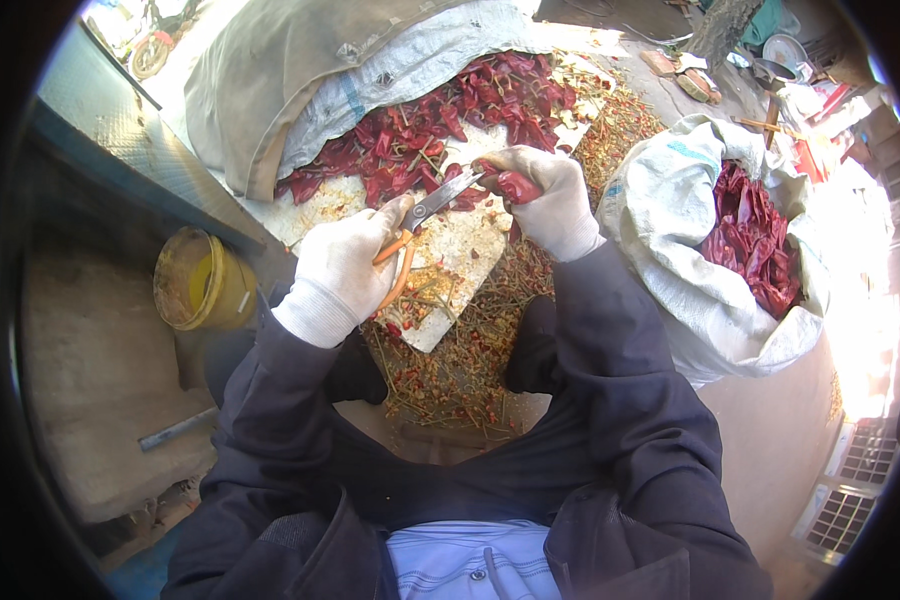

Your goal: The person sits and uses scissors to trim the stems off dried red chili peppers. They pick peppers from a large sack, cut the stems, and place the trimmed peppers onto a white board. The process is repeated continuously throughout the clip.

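Observation:
My left hand (349,262), in a white knit glove, grips the orange handles of a pair of scissors (439,199). Their blades point up and right, with the tips at the dried red chilies (516,187) held by my right hand (551,195). That hand wears a white glove too, its fingertips stained. Beyond both hands, a heap of dried red chilies (397,146) spills from a large woven sack (360,90) onto a pale board (465,247). Cut stems and seeds (457,367) cover the ground between my feet.
An open white woven sack (660,195) of dried chilies (754,240) stands at the right. A yellow bucket (232,289) sits at the left beside a metal panel (142,135). Bricks (694,82) and a tree trunk (724,34) are at the upper right, plastic crates (840,517) at the lower right.

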### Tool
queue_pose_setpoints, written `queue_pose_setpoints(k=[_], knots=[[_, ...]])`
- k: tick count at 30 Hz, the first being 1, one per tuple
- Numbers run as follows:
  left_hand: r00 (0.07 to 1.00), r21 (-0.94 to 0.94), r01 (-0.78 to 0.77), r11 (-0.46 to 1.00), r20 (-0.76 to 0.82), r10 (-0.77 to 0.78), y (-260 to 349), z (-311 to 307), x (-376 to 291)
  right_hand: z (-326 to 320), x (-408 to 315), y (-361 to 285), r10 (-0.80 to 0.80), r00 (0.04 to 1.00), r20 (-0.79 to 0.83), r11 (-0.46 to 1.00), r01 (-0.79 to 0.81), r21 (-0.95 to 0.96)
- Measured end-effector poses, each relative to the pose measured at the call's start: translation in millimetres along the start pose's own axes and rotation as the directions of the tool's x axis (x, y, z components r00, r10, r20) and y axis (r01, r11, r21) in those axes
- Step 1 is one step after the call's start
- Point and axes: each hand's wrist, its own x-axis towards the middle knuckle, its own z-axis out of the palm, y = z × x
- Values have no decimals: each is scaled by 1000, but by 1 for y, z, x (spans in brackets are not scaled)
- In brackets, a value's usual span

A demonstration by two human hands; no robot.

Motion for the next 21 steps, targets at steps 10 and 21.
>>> queue_pose_setpoints(k=[10,21], knots=[[999,-43,-23,999,-28,22,-7,7,-2,4,-7,0,-41,999,-17,995,40,-92],[988,-453,132,882,-7,-151,-4,35,-3,17,-6,-18,348,928,-134,897,-288,336]])
